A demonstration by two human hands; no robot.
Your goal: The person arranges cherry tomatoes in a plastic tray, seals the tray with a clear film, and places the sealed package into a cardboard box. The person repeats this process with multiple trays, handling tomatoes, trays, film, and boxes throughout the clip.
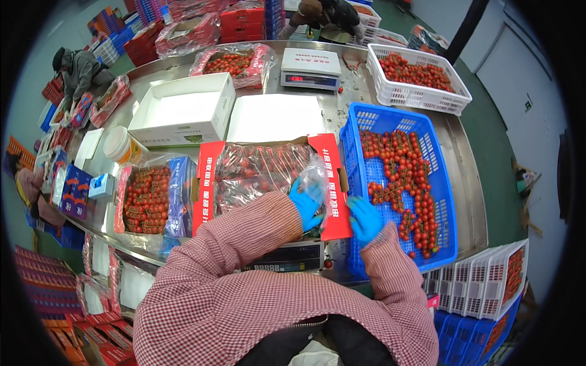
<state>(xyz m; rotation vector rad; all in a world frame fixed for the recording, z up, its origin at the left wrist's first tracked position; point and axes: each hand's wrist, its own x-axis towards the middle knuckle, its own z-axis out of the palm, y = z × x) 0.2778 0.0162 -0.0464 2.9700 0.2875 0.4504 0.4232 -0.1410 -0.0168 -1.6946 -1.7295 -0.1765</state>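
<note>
In front of me a red cardboard box (336, 201) stands on a digital scale (288, 258). Clear plastic film (261, 158) lies over the cherry tomatoes inside it. My left hand (306, 206), in a blue glove, reaches across to the box's right part and touches the film there; whether its fingers pinch the film I cannot tell. At the box's right outer side is my right hand (365, 219), also blue-gloved, its fingers against the red side panel near the rim of a blue plastic crate (447, 201). Vine cherry tomatoes (396, 155) lie in that crate.
A filled tomato box (181, 196) stands left, near a white bucket (120, 144). Beyond are a white carton (183, 123), a white foam sheet (274, 116), another scale (310, 81), red-handled pliers or cutters (351, 66) and a white crate (425, 98). Other people work at the far edge and left.
</note>
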